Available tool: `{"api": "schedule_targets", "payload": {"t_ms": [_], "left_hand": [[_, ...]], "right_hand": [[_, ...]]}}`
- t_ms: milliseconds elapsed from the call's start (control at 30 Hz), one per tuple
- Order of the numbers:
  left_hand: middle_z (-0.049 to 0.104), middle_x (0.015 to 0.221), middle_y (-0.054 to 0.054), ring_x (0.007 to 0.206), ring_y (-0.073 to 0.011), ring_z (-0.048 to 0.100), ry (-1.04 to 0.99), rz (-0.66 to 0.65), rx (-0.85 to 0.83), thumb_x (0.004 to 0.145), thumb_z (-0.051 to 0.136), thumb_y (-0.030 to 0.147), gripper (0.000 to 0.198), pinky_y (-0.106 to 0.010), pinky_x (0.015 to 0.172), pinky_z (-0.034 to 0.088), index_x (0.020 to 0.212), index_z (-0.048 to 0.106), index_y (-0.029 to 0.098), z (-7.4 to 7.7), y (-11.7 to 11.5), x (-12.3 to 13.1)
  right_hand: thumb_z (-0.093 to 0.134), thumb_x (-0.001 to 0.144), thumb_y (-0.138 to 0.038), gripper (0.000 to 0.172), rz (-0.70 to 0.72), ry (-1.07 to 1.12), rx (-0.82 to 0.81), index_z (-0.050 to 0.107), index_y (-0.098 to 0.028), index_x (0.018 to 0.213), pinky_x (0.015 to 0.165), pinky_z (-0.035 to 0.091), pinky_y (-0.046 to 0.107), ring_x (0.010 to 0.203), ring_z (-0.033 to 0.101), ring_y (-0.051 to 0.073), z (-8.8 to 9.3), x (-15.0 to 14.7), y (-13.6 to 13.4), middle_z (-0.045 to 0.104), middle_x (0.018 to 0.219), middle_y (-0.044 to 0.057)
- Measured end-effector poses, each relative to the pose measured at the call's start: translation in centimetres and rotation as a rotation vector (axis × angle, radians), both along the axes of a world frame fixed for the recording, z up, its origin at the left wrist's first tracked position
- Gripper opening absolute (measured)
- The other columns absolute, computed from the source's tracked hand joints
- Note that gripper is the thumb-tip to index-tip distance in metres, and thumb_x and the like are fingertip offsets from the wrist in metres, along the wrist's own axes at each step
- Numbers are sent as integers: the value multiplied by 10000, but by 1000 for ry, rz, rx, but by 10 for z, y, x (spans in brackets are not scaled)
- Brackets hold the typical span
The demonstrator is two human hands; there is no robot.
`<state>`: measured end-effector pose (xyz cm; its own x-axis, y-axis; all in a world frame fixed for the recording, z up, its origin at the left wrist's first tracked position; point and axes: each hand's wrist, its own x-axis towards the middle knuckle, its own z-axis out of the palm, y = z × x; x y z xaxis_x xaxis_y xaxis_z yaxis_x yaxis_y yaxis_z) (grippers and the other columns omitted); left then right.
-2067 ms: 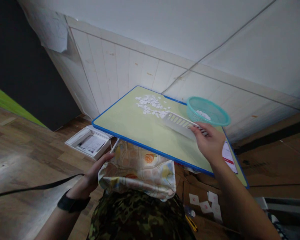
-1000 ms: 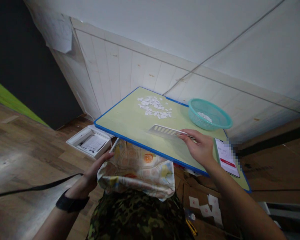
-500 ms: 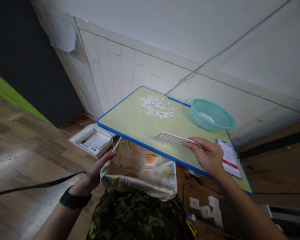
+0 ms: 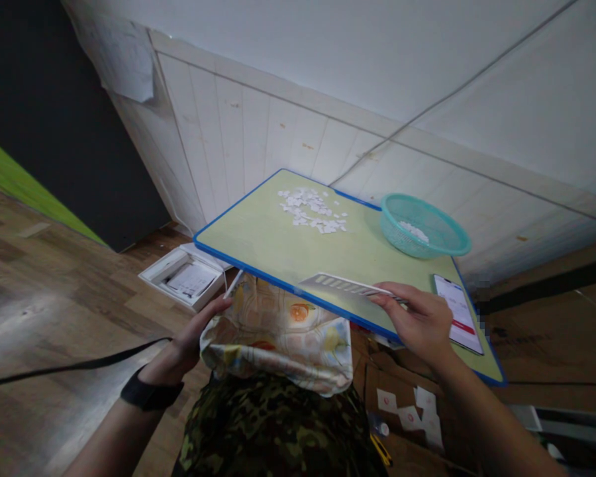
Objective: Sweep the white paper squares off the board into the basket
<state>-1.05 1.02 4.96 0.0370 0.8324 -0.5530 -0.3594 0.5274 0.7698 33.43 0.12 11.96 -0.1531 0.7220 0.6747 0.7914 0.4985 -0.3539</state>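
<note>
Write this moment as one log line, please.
left hand: holds fruit-print cloth | right hand: holds slotted scraper by near edge of table | white pieces: on table, also in basket

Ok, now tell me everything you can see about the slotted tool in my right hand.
The slotted tool is whitish-grey, thin and flat, and looks like plastic. A row of slots runs along it beneath a narrow white upper edge; below them the face looks plain but blurred. Your right hand grips one end, and the other points left. It is tilted, over the near side of the pale green tabletop. I can't tell whether its lower edge touches.
</note>
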Motion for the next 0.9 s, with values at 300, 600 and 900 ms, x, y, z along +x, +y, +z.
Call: {"api": "schedule_targets", "payload": {"t_ms": [300,600,900], "left_hand": [[756,660,-44,602,-211,705,-83,-83,-5,758,684,367,190,-299,618,565,780,729,184,-10,2,-3],[739,629,-8,565,-180,690,-49,-30,10,735,689,308,109,-257,585,548,742,709,201,-9,1,-2],[694,533,-2,486,-172,637,18,-3,8,692,727,339,162,-257,529,524,723,724,179,-16,5,-13]], "right_hand": [[683,802,-268,49,0,-18,3,731,-264,806,571,551,246,641,708,169,4,-1,-7,752,772,-15],[697,787,-303,80,-131,71,79,746,-258,832,591,563,270,688,714,193,-1,-3,12,753,796,8],[690,798,-248,63,7,50,67,741,-241,833,598,558,245,692,716,176,-8,-16,22,755,803,2]]}}
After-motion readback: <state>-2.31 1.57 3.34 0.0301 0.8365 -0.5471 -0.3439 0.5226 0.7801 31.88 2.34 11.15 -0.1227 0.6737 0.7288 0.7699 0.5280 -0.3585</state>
